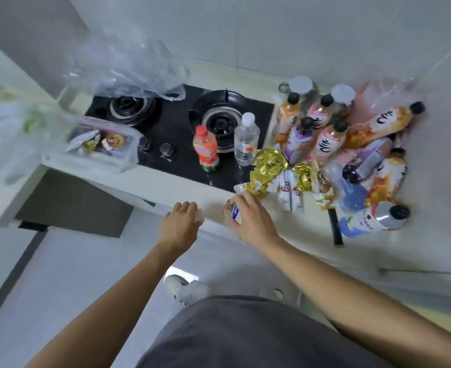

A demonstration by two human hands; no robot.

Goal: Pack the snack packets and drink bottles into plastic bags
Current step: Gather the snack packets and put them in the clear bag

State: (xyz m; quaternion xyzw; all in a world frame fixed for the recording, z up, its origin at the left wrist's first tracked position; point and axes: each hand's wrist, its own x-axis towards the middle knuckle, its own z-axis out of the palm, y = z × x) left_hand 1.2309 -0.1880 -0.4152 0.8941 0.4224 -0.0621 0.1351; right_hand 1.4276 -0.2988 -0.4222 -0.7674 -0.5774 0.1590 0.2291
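Head view, looking down on a pale counter (181,187) with a black two-burner gas hob (176,144) set into it.

Right hand (250,219), near frame centre: fingers curled round a small snack packet (231,210) with a red, white and blue wrapper, held at the counter's front edge. The packet sits at 9 o'clock of the palm, partly hidden by the fingers.

Left hand (180,225), at 9 o'clock from the right hand and well apart from it: fingers bent down over the counter edge. Something pale shows at the fingertips; whether it is gripped cannot be told.

Loose snack packets (285,179), gold and white wrappers, lie in a heap at 1 o'clock from the right hand, just beside it. Behind and to the right of the heap, at 2 o'clock, a cluster of drink bottles (330,134) with black caps; some upright, several lying tilted against one another.

On the hob, two bottles stand upright near each other: an orange-labelled bottle (207,150) with a red cap, and at its 3 o'clock a clear water bottle (246,140) with a white cap.

At 10 o'clock, a clear plastic bag (104,144) on the counter's left end holds a few packets. A second, crumpled plastic bag (128,73) rests over the far left burner.
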